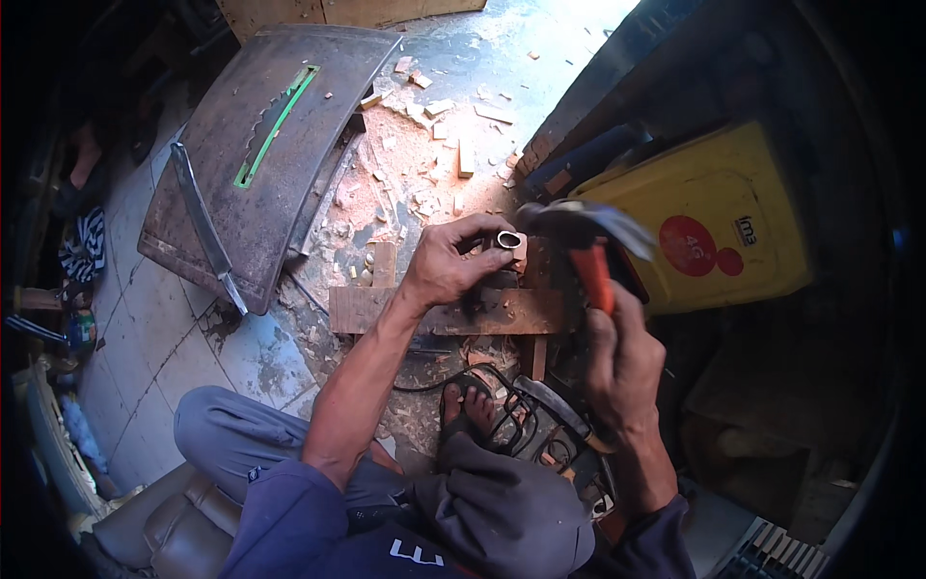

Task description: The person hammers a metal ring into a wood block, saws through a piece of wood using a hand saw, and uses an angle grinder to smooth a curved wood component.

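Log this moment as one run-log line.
left hand: pinches metallic-looking ring | right hand: grips orange-handled hammer, head blurred | nearby: wooden plank, table saw with green-edged slot

Shiny metal ring [514, 243], matt wooden plank [482, 316]

Head view: left fisheye of a side-by-side pair, worn on the person's head. Faces steeply down and somewhat forward, picture upright. Ring-shaped piece [508, 239] sits close to mid-frame — near range. Wearer's trousers [511, 507] below it, nearest the lens; saw table [285, 183] left of it, farther off — edges bowed toward the rim.
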A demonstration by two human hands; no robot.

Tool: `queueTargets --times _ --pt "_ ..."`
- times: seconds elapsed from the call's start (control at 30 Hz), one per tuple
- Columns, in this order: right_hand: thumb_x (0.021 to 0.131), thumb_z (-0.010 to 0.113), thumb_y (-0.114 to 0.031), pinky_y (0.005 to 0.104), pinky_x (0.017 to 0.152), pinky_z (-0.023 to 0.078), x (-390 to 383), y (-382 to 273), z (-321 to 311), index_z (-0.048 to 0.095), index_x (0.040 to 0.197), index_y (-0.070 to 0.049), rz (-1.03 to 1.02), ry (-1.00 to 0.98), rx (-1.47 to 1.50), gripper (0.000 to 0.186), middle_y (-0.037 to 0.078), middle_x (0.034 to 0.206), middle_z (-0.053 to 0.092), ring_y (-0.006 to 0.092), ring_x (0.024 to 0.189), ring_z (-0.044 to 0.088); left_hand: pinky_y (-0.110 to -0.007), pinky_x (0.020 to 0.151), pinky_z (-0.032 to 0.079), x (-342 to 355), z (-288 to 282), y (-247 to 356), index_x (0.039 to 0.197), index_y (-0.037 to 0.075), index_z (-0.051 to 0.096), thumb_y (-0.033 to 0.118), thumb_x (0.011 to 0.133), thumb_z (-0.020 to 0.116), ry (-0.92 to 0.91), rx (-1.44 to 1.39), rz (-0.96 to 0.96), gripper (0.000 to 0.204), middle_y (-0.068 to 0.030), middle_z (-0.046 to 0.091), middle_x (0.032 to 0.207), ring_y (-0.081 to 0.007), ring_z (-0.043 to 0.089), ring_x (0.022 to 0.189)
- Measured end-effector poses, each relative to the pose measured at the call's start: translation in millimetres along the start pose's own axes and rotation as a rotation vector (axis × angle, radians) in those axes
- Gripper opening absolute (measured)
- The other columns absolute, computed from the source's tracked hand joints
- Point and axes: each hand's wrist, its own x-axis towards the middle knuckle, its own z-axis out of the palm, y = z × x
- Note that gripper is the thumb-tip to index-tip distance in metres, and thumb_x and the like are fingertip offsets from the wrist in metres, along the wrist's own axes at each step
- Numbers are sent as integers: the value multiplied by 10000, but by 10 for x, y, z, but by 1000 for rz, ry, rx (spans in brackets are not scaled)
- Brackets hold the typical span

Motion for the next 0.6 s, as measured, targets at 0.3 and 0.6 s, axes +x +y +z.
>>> queueTargets --times 0.3,0.6 --pt "1066 609 -188 407 623 565 45 127 -57 537 1413 -78 83 -128 -145 371 232 804 694 414 698 723 -281 951 572 -6 -16 9 1278 -34 704 17 936 764 11 115 -43 351 -88 769 1143 -139 710 1064" --pt "1007 662 -135 484 588 558 -13 124 22 581 1353 -69 122 -256 -320 362 240 864 704 415 733 721 -263 863 594 31 73 105 1211 -19 757 51 924 791 37 -112 -35 298 -71 794 1057 -108 726 965"
